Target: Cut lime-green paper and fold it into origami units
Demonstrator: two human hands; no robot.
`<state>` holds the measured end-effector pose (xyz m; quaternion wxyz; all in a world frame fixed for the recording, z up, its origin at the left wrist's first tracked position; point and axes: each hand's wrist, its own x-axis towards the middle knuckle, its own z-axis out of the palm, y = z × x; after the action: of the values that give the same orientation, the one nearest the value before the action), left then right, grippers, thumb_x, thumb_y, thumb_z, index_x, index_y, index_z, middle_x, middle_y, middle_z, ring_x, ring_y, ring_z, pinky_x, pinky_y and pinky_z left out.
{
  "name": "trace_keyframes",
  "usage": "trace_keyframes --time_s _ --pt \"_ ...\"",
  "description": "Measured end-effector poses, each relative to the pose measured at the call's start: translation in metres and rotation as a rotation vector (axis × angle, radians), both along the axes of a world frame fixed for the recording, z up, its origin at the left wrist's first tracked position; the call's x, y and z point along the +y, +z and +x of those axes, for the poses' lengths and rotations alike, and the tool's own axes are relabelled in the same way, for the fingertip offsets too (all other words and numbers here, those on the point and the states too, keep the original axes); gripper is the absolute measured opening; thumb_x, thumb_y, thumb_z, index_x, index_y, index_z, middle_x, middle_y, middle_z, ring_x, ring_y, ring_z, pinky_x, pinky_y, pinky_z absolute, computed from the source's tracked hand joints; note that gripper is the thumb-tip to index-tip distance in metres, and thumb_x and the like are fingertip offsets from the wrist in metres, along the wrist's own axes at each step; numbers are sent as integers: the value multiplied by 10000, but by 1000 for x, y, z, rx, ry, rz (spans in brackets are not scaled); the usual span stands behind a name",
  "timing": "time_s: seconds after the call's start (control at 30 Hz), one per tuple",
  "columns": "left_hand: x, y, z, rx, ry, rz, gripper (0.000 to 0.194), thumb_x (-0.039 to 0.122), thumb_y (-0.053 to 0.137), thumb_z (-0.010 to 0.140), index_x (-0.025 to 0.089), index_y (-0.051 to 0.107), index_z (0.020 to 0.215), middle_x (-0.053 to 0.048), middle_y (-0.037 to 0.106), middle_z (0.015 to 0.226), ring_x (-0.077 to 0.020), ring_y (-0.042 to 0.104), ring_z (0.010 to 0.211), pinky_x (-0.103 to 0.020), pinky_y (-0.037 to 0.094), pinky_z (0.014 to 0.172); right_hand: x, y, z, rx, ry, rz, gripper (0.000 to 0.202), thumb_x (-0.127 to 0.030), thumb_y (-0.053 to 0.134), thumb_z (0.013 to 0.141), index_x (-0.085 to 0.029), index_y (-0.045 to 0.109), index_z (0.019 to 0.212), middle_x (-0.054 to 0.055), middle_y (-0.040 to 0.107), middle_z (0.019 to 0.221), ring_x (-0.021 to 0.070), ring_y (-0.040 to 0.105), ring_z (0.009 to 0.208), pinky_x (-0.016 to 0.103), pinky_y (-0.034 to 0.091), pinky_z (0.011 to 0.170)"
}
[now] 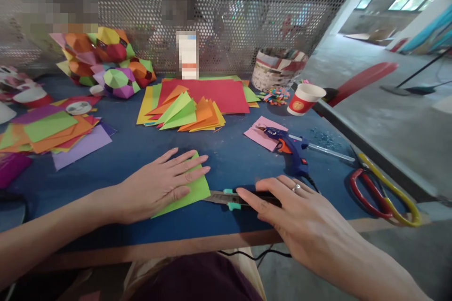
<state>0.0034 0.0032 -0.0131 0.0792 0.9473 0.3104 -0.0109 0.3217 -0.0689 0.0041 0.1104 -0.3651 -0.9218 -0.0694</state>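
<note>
My left hand (173, 181) lies flat with its fingers stretched out, pressing a folded-looking piece of light green paper (197, 188) to the table. Close by, my right hand (286, 202) curls over a cutting tool (221, 197) with a pointed grey metal blade and black and teal handle parts. The blade points left, and its tip reaches the right corner of the green paper. Much of the handle is hidden under my fingers, so I cannot tell its exact kind.
Beyond my right hand, a blue glue gun (296, 150) rests on pink paper (257, 134). Red-and-yellow-handled scissors (383, 197) overhang the edge. Around stand a paper cup (305, 99), a woven basket (278, 68), coloured paper stacks (226, 96) and paper balls (118, 80).
</note>
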Motion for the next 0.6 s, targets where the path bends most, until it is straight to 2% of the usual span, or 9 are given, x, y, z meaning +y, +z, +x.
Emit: trace_keyframes --time_s 0.27,0.6 --pt "0 -3 0 -2 7 -8 508 383 278 1079 370 263 1587 21 317 1660 -220 235 1551 -468 146 1261 -4 2 -7 -24 -4 7 664 18 410 759 -201 617 1351 119 673 1063 229 649 867 358 588 705" --pt "-1 6 6 52 48 -101 518 411 222 1080 341 265 1591 18 252 1682 -232 172 1567 -492 89 1256 -9 3 -16 -2 -3 41 590 8 401 790 -164 652 1295 129 696 1034 238 677 857 366 613 695"
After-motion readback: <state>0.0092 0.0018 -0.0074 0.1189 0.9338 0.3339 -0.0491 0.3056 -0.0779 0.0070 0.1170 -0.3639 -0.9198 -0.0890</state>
